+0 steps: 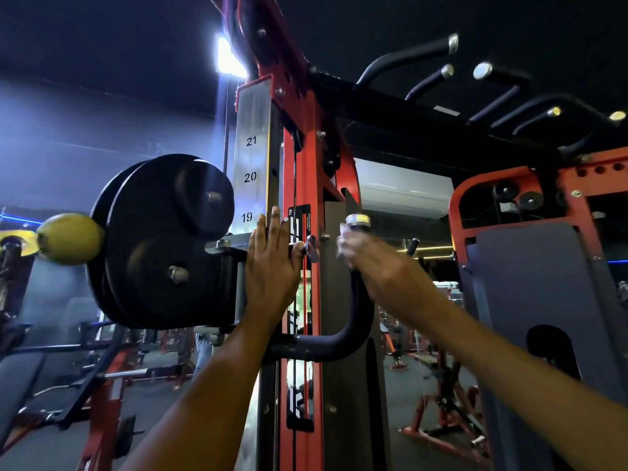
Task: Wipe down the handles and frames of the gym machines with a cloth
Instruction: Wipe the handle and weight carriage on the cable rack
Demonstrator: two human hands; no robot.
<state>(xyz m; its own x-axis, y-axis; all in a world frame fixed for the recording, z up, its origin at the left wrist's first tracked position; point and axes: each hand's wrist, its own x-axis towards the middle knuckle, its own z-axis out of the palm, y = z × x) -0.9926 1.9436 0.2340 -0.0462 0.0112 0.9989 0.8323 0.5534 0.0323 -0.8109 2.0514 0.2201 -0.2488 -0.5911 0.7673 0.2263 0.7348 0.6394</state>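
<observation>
Up close: left hand [272, 263] flat, fingers straight, against red upright frame [302, 185] by numbered scale [251, 158]. Right hand [373, 266] gripping white cloth [345, 237] around curved black handle [339, 334]. Black pulley wheels [163, 239] at nine o'clock, pull-up grips [475, 83] at one.

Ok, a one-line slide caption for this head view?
Left hand flat against the red upright while the right hand rubs a white cloth along the black curved handle.
</observation>
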